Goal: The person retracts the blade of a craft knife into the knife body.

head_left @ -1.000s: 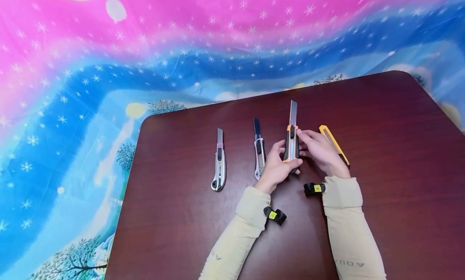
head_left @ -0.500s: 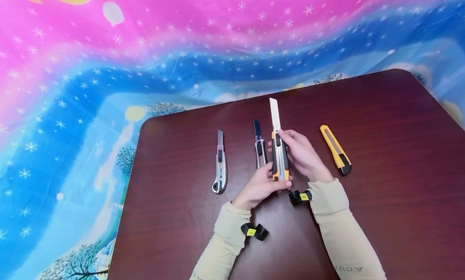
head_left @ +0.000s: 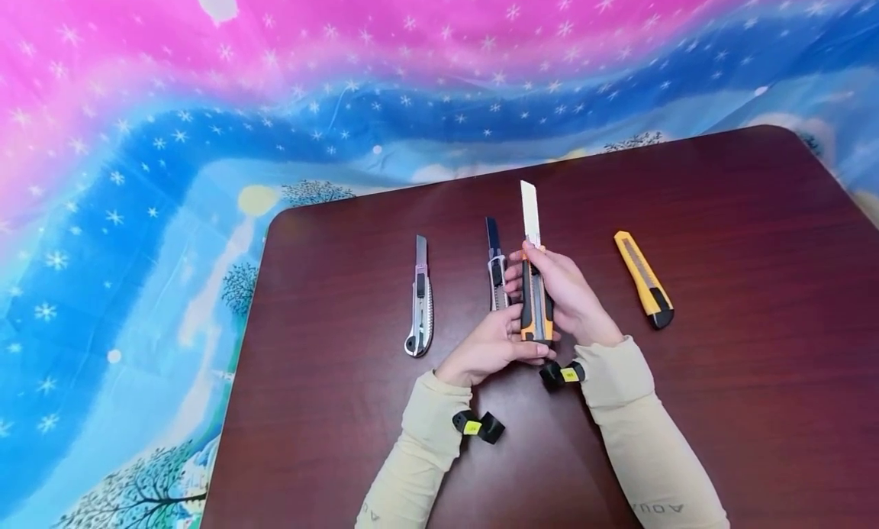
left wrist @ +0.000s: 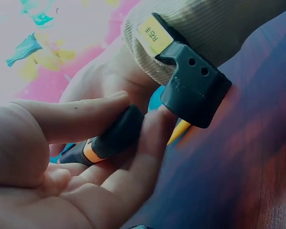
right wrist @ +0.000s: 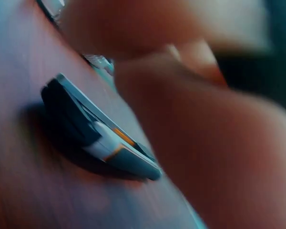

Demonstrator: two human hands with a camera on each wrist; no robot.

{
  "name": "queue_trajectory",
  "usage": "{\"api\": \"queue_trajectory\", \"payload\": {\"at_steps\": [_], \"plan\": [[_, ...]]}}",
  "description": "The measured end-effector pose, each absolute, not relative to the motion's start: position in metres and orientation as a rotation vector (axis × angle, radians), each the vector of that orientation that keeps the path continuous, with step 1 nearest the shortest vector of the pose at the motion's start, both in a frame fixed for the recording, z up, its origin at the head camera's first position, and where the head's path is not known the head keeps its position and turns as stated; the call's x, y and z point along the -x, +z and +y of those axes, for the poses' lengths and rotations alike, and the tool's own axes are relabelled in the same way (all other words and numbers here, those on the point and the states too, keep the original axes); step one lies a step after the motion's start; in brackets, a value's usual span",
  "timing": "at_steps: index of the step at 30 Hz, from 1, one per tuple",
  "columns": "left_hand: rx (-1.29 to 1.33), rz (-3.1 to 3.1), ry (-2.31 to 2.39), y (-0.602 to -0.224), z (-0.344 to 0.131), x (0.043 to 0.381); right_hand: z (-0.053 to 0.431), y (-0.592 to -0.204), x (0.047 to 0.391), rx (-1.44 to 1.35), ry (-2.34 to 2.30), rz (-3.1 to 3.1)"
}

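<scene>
An orange and black utility knife (head_left: 538,304) is held up over the table in the head view, its long bright blade (head_left: 530,208) out and pointing away from me. My left hand (head_left: 484,352) pinches the butt end between thumb and fingers. Higher up the handle, my right hand (head_left: 573,292) grips it, thumb on top near the blade and fingertips showing past the left side. The left wrist view shows the knife's black butt (left wrist: 119,131) between left thumb and fingers. Blurred right-hand fingers (right wrist: 181,105) fill much of the right wrist view.
On the dark red table (head_left: 330,407) lie a silver utility knife (head_left: 420,308) at left and a black-bladed one (head_left: 496,269), partly hidden behind the hands. A yellow utility knife (head_left: 644,281) lies at right. A patterned cloth (head_left: 384,117) hangs behind the table.
The knife and both hands have moved left and nearer to me. My right hand has come further round the handle, its fingertips now showing on the left side.
</scene>
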State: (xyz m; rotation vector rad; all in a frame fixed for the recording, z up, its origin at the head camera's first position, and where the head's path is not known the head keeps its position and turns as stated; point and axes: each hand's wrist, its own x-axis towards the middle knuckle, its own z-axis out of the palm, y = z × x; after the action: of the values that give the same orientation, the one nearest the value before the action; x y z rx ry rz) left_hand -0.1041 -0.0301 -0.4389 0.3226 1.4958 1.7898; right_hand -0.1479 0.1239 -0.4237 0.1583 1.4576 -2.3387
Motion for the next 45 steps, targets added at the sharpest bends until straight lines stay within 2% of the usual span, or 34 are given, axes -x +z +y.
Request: {"api": "queue_trajectory", "payload": {"at_steps": [24,45], "plan": [[-0.278,1.467,1.792,-0.4417,-0.0311,0.1090,0.1169,-0.4202,0.1477,-0.260,-2.408,1.399],[-0.276,1.387,1.785,-0.4400,-0.0316,0.1073,0.1152,-0.4222,0.1447,-0.124,-2.498,1.263]]}}
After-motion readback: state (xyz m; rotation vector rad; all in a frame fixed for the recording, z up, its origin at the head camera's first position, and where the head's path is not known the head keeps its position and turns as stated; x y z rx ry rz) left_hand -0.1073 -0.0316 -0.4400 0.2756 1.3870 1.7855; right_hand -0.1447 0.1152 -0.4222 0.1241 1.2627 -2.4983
